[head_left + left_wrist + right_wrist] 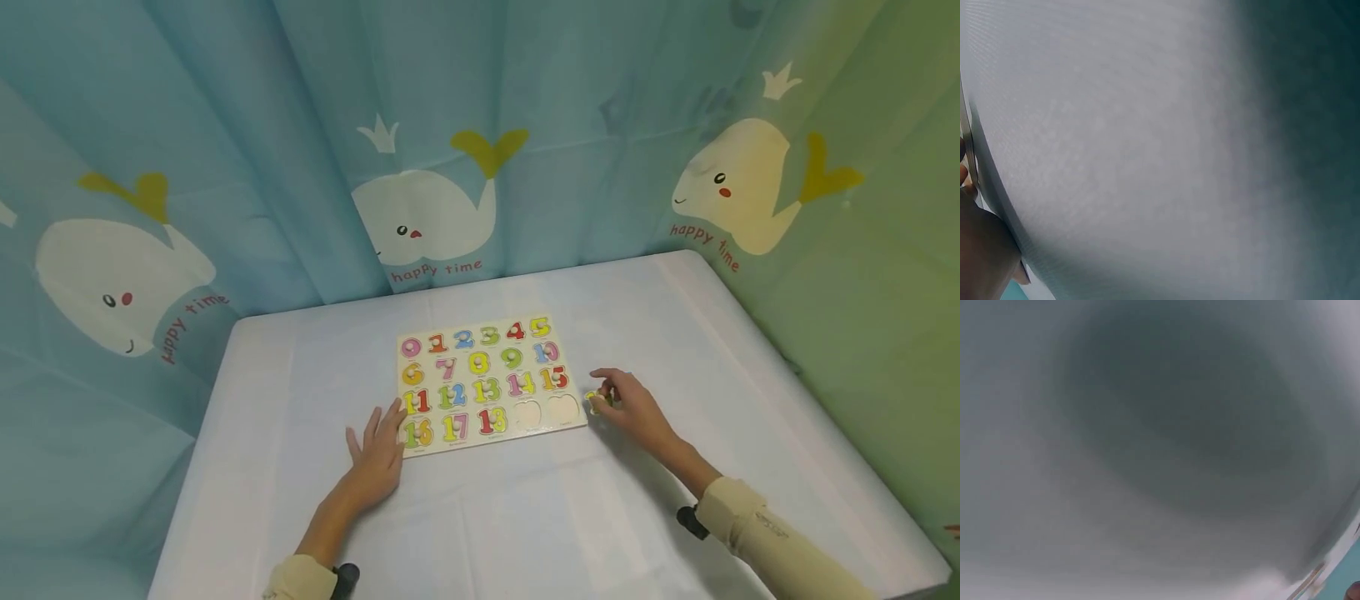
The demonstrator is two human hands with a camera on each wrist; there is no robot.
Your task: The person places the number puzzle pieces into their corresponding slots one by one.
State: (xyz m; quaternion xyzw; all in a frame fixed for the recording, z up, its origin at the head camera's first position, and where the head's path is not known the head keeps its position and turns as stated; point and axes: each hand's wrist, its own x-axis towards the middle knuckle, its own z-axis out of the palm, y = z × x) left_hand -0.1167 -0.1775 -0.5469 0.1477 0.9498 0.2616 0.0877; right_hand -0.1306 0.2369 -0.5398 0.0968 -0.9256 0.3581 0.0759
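Note:
A wooden number puzzle board lies flat on the white-covered table, with colourful knobbed number pieces in its recesses. Two bare recesses show at the lower right of its bottom row. My left hand rests at the board's left edge, fingers spread, fingertips touching the border. The left wrist view catches part of this left hand beside the board's edge. Just off the board's right edge, my right hand pinches a small yellowish number puzzle piece; its digits are partly hidden by the fingers.
White cloth covers the table. Behind it hangs a blue curtain with whale prints, and a greenish curtain runs along the right side. Mostly blurred table cloth fills both wrist views.

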